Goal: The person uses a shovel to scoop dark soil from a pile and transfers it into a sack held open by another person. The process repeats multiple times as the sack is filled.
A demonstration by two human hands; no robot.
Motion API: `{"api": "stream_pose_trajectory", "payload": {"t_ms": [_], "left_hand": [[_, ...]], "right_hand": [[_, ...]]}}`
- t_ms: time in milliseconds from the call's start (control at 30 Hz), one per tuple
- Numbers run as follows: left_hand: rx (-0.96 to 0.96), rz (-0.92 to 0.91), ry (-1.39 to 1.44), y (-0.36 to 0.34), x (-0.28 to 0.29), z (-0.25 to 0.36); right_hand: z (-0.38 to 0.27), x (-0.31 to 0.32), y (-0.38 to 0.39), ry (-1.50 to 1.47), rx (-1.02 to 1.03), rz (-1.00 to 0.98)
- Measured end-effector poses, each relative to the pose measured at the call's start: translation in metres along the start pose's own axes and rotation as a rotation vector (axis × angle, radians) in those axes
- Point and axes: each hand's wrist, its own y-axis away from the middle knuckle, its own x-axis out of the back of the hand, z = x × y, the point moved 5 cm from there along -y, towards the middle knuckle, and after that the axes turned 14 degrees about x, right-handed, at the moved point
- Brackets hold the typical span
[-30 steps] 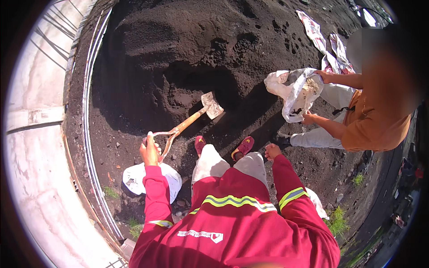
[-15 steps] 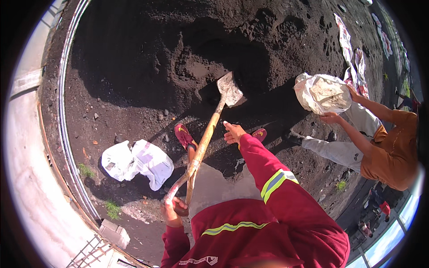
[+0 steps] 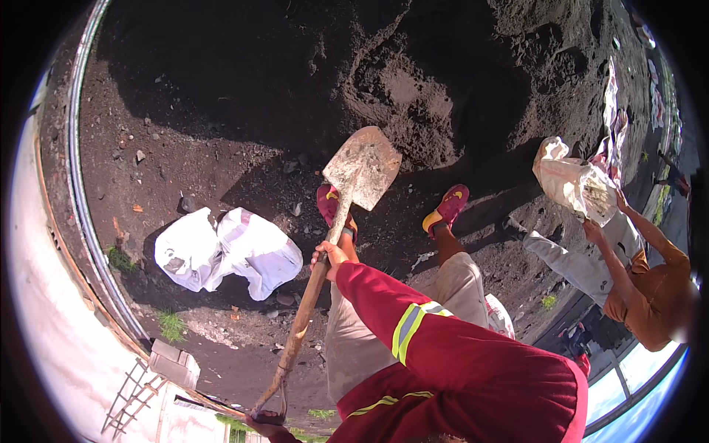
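Observation:
A shovel point(image 3: 364, 164) with a wooden shaft lies slantwise before me, its dirt-stained metal blade raised near my feet and pointing toward the dark soil. My right hand point(image 3: 334, 258) is closed round the lower shaft, just behind the blade. At the lower edge of the view, my left hand point(image 3: 267, 425) grips the handle end, partly cut off. No load of soil shows on the blade. Loose dark soil point(image 3: 402, 92) with a lighter scooped patch lies beyond the blade.
White sacks point(image 3: 255, 255) lie left of my feet. At right a co-worker in an orange shirt point(image 3: 650, 299) holds an open white sack point(image 3: 572, 181) with both hands. A pipe point(image 3: 77, 159) and pale wall point(image 3: 44, 273) run along the left. More sacks point(image 3: 611, 118) lie far right.
My right hand, free and open before, now grips the shaft. The shovel blade has come up and closer to me, off the soil. The co-worker's sack has tilted.

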Motion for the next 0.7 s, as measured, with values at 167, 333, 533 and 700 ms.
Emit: {"api": "stream_pose_trajectory", "payload": {"t_ms": [167, 333, 533, 700], "left_hand": [[-0.007, 0.306, 0.136, -0.014, 0.016, -0.018], [-0.045, -0.240, 0.057, -0.059, -0.230, -0.068], [0.059, -0.153, -0.038, 0.001, -0.251, -0.121], [-0.057, -0.257, -0.110, 0.061, -0.203, -0.115]], "right_hand": [[0.056, -0.046, -0.017, 0.386, -0.023, 0.169], [-0.206, -0.120, -0.090, 0.272, 0.522, 0.046], [-0.283, -0.087, -0.038, 0.329, 0.559, 0.103], [-0.300, -0.040, 0.071, 0.179, 0.651, 0.148]]}}
